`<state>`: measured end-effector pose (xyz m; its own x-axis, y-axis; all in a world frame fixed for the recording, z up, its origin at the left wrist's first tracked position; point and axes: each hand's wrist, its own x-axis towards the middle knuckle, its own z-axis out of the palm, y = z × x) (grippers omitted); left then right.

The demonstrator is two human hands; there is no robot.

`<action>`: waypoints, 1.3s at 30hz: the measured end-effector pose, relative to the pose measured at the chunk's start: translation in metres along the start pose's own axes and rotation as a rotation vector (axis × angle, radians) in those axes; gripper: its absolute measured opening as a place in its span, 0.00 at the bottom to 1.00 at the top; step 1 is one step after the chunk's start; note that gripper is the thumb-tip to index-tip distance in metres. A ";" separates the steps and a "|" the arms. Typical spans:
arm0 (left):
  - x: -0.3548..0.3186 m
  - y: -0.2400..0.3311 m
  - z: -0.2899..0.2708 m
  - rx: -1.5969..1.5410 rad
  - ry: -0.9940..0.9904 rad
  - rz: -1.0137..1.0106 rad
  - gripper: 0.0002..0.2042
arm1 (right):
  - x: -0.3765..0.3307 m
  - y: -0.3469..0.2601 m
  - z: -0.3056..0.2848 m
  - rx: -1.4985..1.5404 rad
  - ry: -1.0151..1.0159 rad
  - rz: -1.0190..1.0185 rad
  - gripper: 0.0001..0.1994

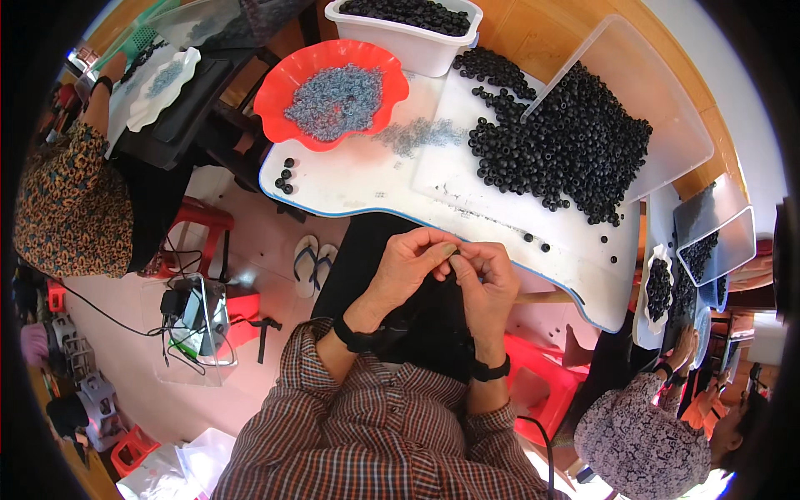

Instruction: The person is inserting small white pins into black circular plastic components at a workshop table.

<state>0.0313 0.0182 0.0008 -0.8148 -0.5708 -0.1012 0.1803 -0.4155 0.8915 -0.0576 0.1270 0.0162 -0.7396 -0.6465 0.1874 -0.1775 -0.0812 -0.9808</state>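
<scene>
Just off the table's near edge, my left hand (408,265) and my right hand (486,275) meet fingertip to fingertip. Both are closed in a pinch; whatever lies between the fingers is too small and too covered to make out. Beyond them on the white table (350,190), a heap of small round black parts (575,125) spills from a tipped clear plastic bin (667,142). A scalloped red bowl (275,93) holds many tiny translucent pieces (337,100), and more of these lie loose beside it. Several single black parts (287,177) sit at the table's left corner.
A white tub (408,42) filled with black parts stands at the back. Co-workers sit at tables to the left (75,196) and right (646,433). Below left are flip-flops (314,265), a red stool (200,218) and a clear box with cables (196,321).
</scene>
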 end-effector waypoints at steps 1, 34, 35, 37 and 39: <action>0.000 0.001 -0.001 -0.002 0.001 0.000 0.07 | 0.000 0.001 0.000 -0.030 -0.008 -0.008 0.08; 0.005 0.010 -0.017 -0.052 -0.019 -0.137 0.09 | 0.005 0.002 0.007 -0.043 -0.113 0.026 0.09; 0.005 0.008 -0.018 -0.050 -0.025 -0.150 0.09 | 0.004 0.003 0.007 -0.081 -0.091 0.023 0.10; 0.006 0.005 -0.020 -0.048 -0.027 -0.162 0.09 | 0.003 0.007 0.006 -0.134 -0.096 0.022 0.10; 0.005 0.003 -0.020 -0.082 -0.007 -0.164 0.09 | 0.003 0.010 0.006 -0.190 -0.098 0.015 0.10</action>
<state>0.0389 -0.0003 -0.0055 -0.8409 -0.4854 -0.2392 0.0886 -0.5595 0.8241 -0.0573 0.1197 0.0065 -0.6777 -0.7183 0.1575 -0.2934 0.0677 -0.9536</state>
